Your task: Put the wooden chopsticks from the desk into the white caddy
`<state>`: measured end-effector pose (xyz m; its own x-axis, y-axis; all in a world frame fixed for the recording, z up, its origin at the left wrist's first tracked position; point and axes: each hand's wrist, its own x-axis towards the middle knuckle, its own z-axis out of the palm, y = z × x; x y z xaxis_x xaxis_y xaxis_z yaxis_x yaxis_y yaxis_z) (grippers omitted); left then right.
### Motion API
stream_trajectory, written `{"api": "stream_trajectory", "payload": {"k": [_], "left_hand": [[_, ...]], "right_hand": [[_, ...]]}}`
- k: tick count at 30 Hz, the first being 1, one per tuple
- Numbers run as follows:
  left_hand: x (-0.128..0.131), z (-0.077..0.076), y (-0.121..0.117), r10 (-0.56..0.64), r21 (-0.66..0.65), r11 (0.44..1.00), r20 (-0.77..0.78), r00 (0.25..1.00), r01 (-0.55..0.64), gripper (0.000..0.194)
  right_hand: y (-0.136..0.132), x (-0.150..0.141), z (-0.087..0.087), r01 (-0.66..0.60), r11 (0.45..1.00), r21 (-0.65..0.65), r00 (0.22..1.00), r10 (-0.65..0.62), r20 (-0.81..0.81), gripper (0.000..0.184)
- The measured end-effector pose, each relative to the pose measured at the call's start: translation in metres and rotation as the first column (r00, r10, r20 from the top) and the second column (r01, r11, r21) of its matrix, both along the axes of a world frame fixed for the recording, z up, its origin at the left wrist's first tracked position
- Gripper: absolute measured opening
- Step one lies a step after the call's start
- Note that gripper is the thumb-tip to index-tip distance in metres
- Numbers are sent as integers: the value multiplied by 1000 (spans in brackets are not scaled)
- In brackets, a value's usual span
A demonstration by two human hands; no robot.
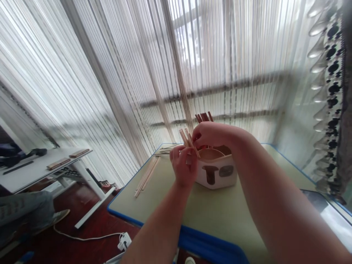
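Observation:
Several pale wooden chopsticks [187, 138] stand up at a tilt out of my left hand [183, 165], whose fingers are wrapped round them. Just right of their upper part is my right hand [211, 132], its fingers curled together close against the sticks. What those fingertips pinch is hidden. Below both hands a white holder [217, 180] with cut-out openings sits on the table, a round tan rim [211, 154] showing inside it. Dark reddish-brown chopsticks [204, 117] rise behind my right hand, their lower ends covered by it.
More pale chopsticks [147, 176] lie on the blue-edged table [165, 209] at left. A dark glossy flat panel [327, 209] is at the right. Sheer curtains [132, 73] hang behind. A white desk [35, 172], a person's leg [27, 211] and a power strip [124, 241] are left.

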<state>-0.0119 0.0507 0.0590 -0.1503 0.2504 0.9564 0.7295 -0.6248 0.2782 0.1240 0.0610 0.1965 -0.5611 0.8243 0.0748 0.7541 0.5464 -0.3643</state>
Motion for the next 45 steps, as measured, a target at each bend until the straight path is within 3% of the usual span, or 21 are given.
{"api": "stream_trajectory", "payload": {"k": [5,11,24,33,37,40,42,45], "left_hand": [[1,0,-4,-8,-17,1000,-21,1000,8,9],[1,4,-6,-15,-21,1000,-20,1000,15,6],[6,15,-39,-47,22,999,-49,998,48,3],[2,14,-35,-42,41,998,-28,999,43,9],[-1,15,-34,-51,77,996,63,997,46,12],[-9,20,-39,-54,124,992,176,983,32,11],[-20,22,-45,-10,119,993,199,980,-14,13],[-48,16,-56,166,-13,986,36,985,-166,17]], "right_hand": [[-9,3,4,15,1000,-8,999,-15,-31,16],[-9,5,2,-64,998,3,998,64,-21,16],[-36,23,6,-22,997,-70,999,20,-25,17],[-31,21,5,22,999,-25,1000,-23,-16,21],[-37,11,10,105,994,33,994,-105,10,22],[-48,-1,13,141,970,198,990,-140,-16,29],[-57,-12,13,174,913,369,984,-150,-94,40],[-72,-29,14,253,795,551,952,-102,-289,56]]}}
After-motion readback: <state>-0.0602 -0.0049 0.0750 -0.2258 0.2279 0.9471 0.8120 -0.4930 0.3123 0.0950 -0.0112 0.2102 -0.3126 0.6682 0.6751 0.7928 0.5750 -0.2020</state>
